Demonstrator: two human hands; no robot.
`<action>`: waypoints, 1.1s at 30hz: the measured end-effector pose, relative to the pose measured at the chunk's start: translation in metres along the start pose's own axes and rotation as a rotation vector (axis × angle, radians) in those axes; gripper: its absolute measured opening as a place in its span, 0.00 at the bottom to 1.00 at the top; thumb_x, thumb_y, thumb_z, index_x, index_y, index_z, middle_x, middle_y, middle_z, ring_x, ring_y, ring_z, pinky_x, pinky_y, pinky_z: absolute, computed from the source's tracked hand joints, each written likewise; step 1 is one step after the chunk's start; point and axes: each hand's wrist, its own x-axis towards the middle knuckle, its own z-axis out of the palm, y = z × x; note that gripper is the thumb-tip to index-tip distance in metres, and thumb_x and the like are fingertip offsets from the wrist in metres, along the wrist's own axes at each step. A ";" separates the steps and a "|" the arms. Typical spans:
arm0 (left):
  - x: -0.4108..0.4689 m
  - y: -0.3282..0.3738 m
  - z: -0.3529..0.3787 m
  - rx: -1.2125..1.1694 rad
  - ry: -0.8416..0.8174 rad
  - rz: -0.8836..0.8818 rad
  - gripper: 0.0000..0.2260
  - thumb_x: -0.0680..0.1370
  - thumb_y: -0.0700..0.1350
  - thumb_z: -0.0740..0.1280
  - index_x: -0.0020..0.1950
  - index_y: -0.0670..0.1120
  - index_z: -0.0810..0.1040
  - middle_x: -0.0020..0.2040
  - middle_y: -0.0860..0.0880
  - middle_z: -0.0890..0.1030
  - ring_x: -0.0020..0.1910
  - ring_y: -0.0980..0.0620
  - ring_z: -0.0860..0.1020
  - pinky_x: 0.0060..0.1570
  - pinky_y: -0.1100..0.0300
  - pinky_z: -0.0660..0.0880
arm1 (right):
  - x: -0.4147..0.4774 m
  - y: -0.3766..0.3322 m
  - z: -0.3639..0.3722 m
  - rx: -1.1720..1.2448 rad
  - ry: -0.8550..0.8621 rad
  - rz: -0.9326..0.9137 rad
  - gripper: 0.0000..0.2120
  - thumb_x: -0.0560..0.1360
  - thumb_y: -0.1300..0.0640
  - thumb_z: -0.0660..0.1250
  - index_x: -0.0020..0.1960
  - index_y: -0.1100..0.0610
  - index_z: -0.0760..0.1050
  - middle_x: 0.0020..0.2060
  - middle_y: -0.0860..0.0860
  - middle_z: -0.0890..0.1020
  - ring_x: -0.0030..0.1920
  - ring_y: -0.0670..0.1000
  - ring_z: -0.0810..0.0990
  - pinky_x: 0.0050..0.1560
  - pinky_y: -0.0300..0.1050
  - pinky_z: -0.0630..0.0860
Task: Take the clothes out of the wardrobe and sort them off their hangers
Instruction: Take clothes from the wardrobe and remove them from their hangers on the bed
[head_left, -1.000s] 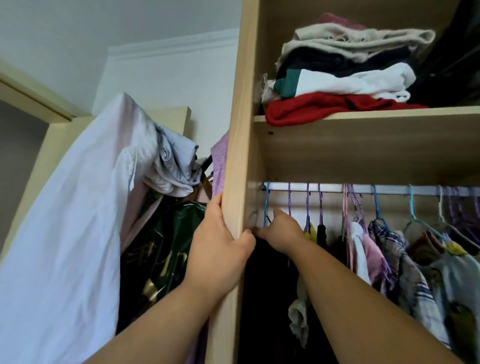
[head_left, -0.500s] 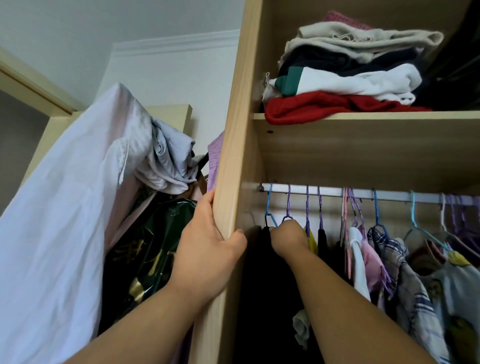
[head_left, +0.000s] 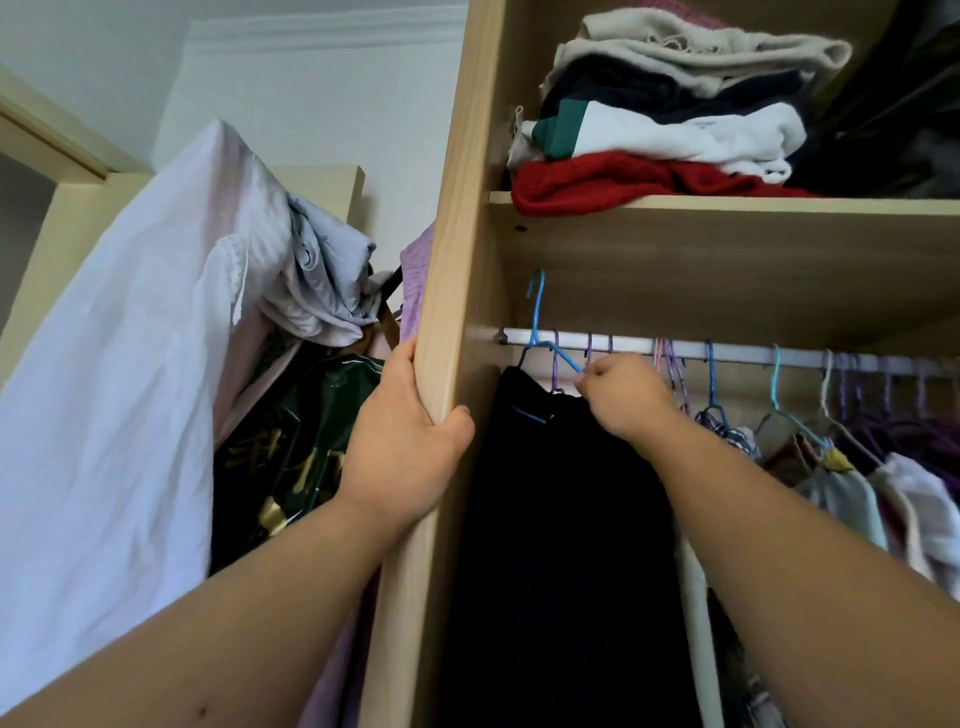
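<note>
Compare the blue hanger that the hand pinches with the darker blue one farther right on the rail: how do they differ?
The pinched blue hanger has its hook above the rail; the darker blue hanger hooks over it. The right hand pinches the first; nothing touches the second. The first carries a black garment; the second's looks patterned. Both are thin wire.
</note>
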 end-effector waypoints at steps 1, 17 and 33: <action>0.000 0.000 0.000 0.008 -0.003 -0.002 0.33 0.67 0.51 0.66 0.71 0.55 0.61 0.54 0.53 0.76 0.51 0.50 0.76 0.49 0.55 0.74 | -0.010 0.004 -0.011 0.001 0.002 -0.016 0.10 0.76 0.56 0.63 0.47 0.61 0.81 0.45 0.59 0.82 0.49 0.59 0.79 0.42 0.42 0.69; -0.030 0.061 0.058 0.400 -0.429 0.300 0.33 0.72 0.40 0.65 0.76 0.50 0.58 0.78 0.46 0.54 0.76 0.46 0.52 0.73 0.49 0.56 | -0.166 0.097 -0.216 0.035 0.054 -0.096 0.05 0.73 0.59 0.70 0.43 0.49 0.83 0.38 0.56 0.84 0.36 0.43 0.75 0.38 0.34 0.69; -0.159 0.116 0.199 -0.286 -0.986 0.294 0.06 0.78 0.42 0.66 0.41 0.43 0.78 0.36 0.41 0.77 0.37 0.51 0.72 0.41 0.53 0.69 | -0.352 0.131 -0.373 -0.285 0.048 0.368 0.11 0.72 0.56 0.71 0.39 0.40 0.83 0.36 0.45 0.84 0.35 0.37 0.76 0.37 0.25 0.69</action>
